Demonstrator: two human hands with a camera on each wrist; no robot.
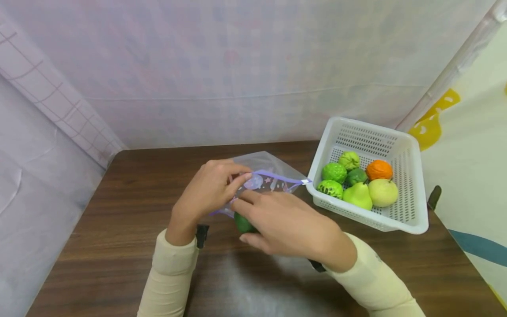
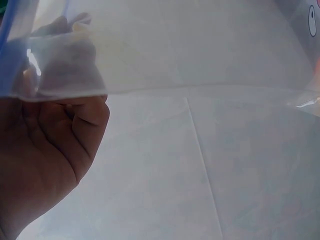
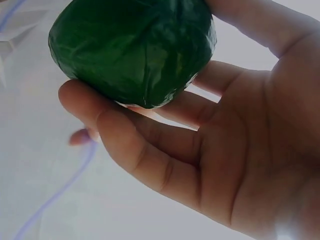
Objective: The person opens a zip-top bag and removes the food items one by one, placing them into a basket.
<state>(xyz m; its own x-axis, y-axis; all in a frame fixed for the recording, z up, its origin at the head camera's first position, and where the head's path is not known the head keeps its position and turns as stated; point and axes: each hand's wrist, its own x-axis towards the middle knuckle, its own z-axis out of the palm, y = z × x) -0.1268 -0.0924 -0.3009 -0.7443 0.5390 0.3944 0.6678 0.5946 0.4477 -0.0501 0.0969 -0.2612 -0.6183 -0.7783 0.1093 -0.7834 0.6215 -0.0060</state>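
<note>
My left hand point(image 1: 207, 187) pinches the mouth of a clear zip bag point(image 1: 265, 161), which has a purple zip strip, a white slider point(image 1: 305, 181) and small printed stars. In the left wrist view, the fingers point(image 2: 87, 122) curl at the bag's edge, partly seen through the film. My right hand point(image 1: 291, 222) holds a dark green, glossy, wrinkled fruit point(image 3: 135, 55) with its fingers curled round it. In the head view the green fruit point(image 1: 242, 223) shows below the fingers, right at the bag's mouth, and the hand hides much of it.
A white perforated basket point(image 1: 408, 224) stands to the right, holding several fruits, among them an orange one point(image 1: 379, 170), a green pear point(image 1: 358, 196) and a pale round one point(image 1: 383, 192). Brown wooden table point(image 1: 119, 246) lies beneath. Behind it hangs a pale cloth point(image 1: 237, 66).
</note>
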